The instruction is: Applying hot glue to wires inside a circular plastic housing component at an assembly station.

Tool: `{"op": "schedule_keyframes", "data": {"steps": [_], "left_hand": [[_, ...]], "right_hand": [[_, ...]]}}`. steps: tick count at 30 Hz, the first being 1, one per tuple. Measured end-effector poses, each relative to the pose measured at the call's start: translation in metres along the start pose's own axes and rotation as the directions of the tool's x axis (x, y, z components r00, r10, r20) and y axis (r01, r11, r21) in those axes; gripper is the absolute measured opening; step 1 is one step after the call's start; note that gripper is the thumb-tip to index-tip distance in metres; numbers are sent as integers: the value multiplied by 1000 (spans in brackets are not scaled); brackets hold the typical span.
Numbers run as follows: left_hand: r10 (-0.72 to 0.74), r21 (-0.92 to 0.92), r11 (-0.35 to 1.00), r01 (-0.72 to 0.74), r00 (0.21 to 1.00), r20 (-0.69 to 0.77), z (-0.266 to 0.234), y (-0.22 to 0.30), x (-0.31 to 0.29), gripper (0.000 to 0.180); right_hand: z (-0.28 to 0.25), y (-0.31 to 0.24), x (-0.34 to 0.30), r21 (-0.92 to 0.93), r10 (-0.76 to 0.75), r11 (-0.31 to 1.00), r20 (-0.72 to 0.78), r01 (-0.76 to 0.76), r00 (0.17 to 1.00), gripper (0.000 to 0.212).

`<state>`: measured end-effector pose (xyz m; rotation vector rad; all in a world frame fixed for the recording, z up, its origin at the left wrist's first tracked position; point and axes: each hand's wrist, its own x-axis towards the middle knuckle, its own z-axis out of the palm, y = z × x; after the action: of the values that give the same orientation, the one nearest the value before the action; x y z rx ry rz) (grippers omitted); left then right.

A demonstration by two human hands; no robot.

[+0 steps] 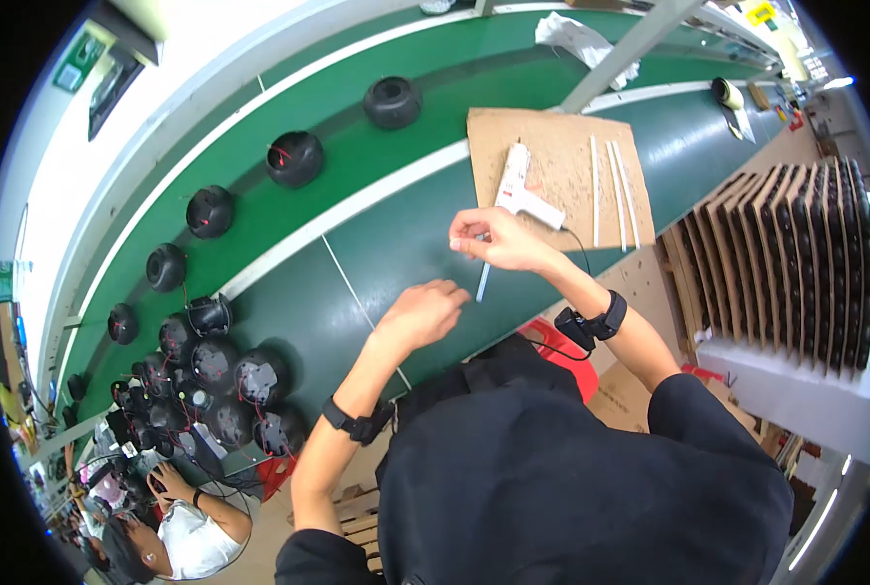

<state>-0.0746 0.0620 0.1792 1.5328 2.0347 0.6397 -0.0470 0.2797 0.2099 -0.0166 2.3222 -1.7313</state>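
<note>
My right hand is above the green bench, just below a white glue gun. Its fingers curl toward the thumb in a pinch; whatever may be between them is hidden. The glue gun lies on a sheet of brown cardboard. From under my right hand sticks out a pale glue stick; whether it sits in the gun's rear is hidden. My left hand hovers over the bench to the left of that stick. Its fingers reach out, loosely bent, and hold nothing that I can see.
Three white glue sticks lie on the cardboard. Several round black housings line the green belt, and more with red wires crowd the left. A co-worker sits lower left. Stacked board trays stand right. A metal post rises behind.
</note>
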Motion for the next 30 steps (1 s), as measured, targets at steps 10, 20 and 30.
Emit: {"op": "schedule_keyframes", "data": {"steps": [10, 20, 30], "left_hand": [[-767, -388, 625, 677, 624, -147, 2, -90, -62, 33], [-439, 90, 820, 566, 722, -535, -60, -175, 130, 53], [-204, 147, 798, 585, 491, -847, -52, -261, 275, 76]], "right_hand": [[-265, 157, 191, -577, -368, 742, -776, -341, 512, 40], [-185, 194, 25, -372, -58, 910, -553, -183, 831, 51], [-84, 217, -42, -542, 58, 726, -566, -424, 822, 74]]}}
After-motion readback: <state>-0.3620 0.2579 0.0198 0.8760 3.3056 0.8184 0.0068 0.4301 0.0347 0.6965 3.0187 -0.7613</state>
